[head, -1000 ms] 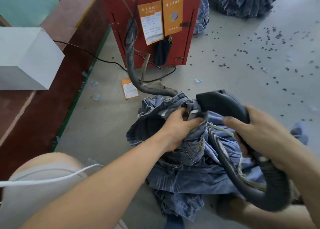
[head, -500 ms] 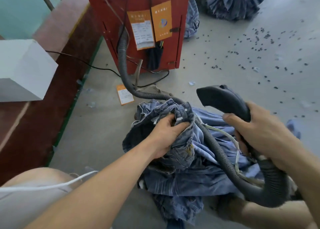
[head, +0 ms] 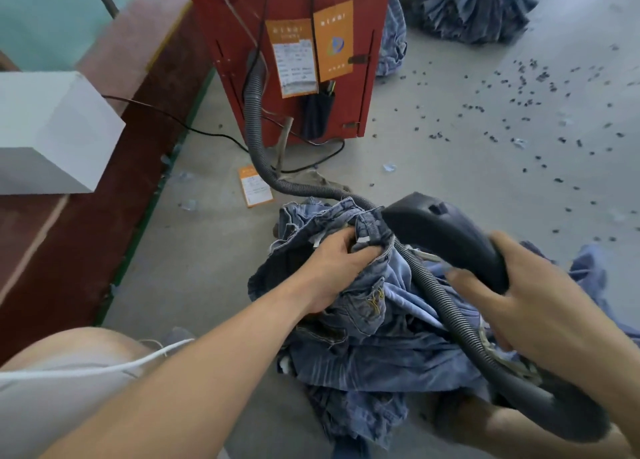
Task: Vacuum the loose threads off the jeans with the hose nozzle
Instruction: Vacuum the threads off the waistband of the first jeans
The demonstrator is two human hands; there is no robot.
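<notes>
Two hands busy: left hand (head: 341, 268) grips bunched jeans (head: 374, 323) waistband, right hand (head: 540, 306) wraps black hose nozzle (head: 440, 233), tip touching waistband; jeans heaped on floor just in front of red cabinet (head: 287, 53) w/ ribbed hose (head: 256, 132)

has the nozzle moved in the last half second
Yes. Against the orange tag on the floor, the nozzle has come nearer the person and slightly left; its tip is back at the jeans waistband held by the left hand.
</notes>
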